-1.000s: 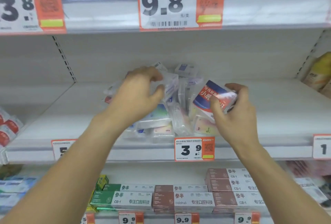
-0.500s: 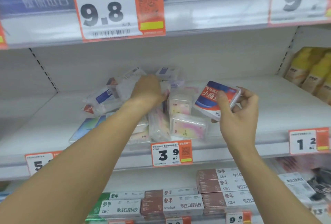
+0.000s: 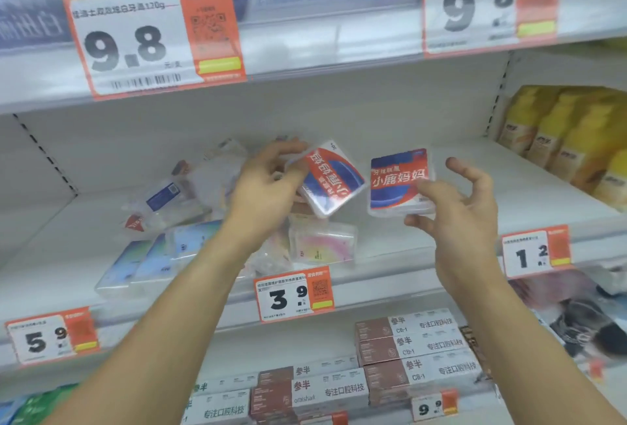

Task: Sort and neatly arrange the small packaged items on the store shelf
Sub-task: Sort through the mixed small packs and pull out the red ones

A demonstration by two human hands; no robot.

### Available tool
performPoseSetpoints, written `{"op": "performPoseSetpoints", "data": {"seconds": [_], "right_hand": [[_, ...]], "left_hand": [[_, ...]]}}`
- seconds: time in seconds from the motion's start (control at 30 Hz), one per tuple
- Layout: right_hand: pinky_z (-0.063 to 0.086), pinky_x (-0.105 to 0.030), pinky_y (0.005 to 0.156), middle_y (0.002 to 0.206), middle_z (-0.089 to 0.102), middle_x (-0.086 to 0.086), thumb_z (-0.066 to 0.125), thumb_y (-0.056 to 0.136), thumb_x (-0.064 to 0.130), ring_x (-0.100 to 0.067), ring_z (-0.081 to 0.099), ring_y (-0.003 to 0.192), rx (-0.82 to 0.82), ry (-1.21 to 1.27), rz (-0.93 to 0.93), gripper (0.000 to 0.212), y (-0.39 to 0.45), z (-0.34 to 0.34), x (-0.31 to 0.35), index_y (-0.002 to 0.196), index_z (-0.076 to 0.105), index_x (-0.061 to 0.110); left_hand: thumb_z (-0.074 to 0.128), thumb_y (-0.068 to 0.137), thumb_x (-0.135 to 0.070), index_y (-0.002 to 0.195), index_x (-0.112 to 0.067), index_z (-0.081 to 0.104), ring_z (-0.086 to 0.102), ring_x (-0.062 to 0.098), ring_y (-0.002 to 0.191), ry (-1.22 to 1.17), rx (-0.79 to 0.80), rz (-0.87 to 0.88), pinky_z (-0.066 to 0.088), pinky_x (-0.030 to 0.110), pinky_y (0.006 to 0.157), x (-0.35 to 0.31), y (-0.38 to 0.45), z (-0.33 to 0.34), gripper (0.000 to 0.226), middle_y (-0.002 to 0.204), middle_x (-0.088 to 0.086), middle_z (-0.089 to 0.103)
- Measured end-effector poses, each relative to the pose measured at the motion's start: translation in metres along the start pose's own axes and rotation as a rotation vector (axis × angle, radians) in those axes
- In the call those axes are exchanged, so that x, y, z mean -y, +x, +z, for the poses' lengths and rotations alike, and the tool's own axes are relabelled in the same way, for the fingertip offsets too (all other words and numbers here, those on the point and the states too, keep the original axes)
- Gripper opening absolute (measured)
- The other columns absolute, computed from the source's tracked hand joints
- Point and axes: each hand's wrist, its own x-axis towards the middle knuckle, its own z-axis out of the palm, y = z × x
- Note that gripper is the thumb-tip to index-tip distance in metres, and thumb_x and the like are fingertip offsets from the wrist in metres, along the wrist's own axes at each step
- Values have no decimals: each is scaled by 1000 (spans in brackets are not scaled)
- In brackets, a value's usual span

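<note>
Near the middle of the frame, the left hand (image 3: 268,187) gripped a tilted red-and-blue pack (image 3: 330,180). The right hand (image 3: 454,207) pinched another upright pack (image 3: 400,182) just beside it, above the shelf (image 3: 390,275).

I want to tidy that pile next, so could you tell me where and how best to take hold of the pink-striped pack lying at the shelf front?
Probably grip the pink-striped pack across its left and right short edges, coming from the front and above. It lies flat near the shelf lip, its near side open, while other packs crowd behind and to its left.
</note>
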Motion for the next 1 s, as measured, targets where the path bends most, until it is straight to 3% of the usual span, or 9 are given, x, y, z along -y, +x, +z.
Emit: {"op": "performPoseSetpoints", "data": {"seconds": [0.13, 0.23, 0.33, 0.4, 0.53, 0.67, 0.8, 0.9, 1.0], "right_hand": [[60, -42, 73, 99, 61, -3, 65, 91, 16, -4, 67, 58, -136, -173, -107, 36, 17, -34, 8, 121, 48, 27], [60, -34, 69, 102, 52, 7, 64, 90, 13, -1, 69, 64, -186, -316, -208, 42, 31, -65, 9, 125, 47, 27], [52, -17, 62, 125, 55, 2, 64, 86, 20, -16, 74, 83, -263, -479, -236, 49, 52, -102, 8, 130, 47, 34], [54, -19, 74, 134, 54, 5, 67, 84, 25, -14, 69, 101, -251, -558, -201, 57, 59, -113, 6, 135, 46, 37], [44, -25, 89, 127, 62, -4, 68, 87, 21, -16, 59, 116, -170, -778, -134, 40, 59, -118, 6, 126, 64, 24], [41, -31, 94, 119, 67, -5, 66, 88, 23, -23, 57, 116, -197, -921, -163, 25, 58, -115, 12, 112, 71, 20], [46, -31, 90, 104, 68, -1, 64, 87, 19, -17, 61, 100, -204, -893, -283, 17, 45, -91, 17, 102, 73, 21], [51, -31, 84, 95, 71, 4, 66, 86, 17, -9, 64, 81, -61, -820, -383, 12, 26, -52, 14, 95, 71, 22], [53, -30, 84, 105, 68, 11, 74, 82, 27, -2, 63, 92, 376, -810, -313, 26, 11, -10, 8, 107, 67, 27]], "left_hand": [[66, 90, -17, 107, -8, 66, 72, 27, 68, -1, 74, -28, 60, 41, 54, 10, 0, 52, 19, 93, 14, 65], [73, 84, -15, 109, -2, 60, 72, 33, 78, -65, 92, -101, 61, 47, 60, 21, 5, 101, 30, 96, 22, 65], [81, 74, -17, 109, -9, 55, 70, 35, 89, -94, 138, -172, 60, 47, 72, 31, 9, 155, 45, 102, 24, 65], [83, 71, -24, 111, -15, 54, 70, 28, 90, 26, 187, -157, 58, 37, 79, 36, 11, 174, 50, 99, 14, 69], [74, 79, -26, 111, -14, 62, 66, 21, 94, 405, 337, -3, 47, 22, 76, 34, 8, 198, 36, 100, 4, 70], [62, 86, -31, 112, -12, 63, 58, 28, 104, 741, 406, 190, 45, 29, 84, 25, -4, 189, 32, 112, 11, 63], [54, 89, -35, 114, -15, 62, 50, 26, 113, 892, 300, 406, 42, 37, 94, 17, -13, 135, 33, 114, 7, 60], [49, 81, -49, 115, -19, 62, 44, 26, 121, 1040, 221, 515, 37, 40, 100, 15, -15, 77, 47, 119, 5, 58], [42, 70, -68, 127, -29, 55, 32, 29, 134, 1155, 277, 455, 29, 50, 109, 18, -8, 19, 70, 139, 5, 45]]}}
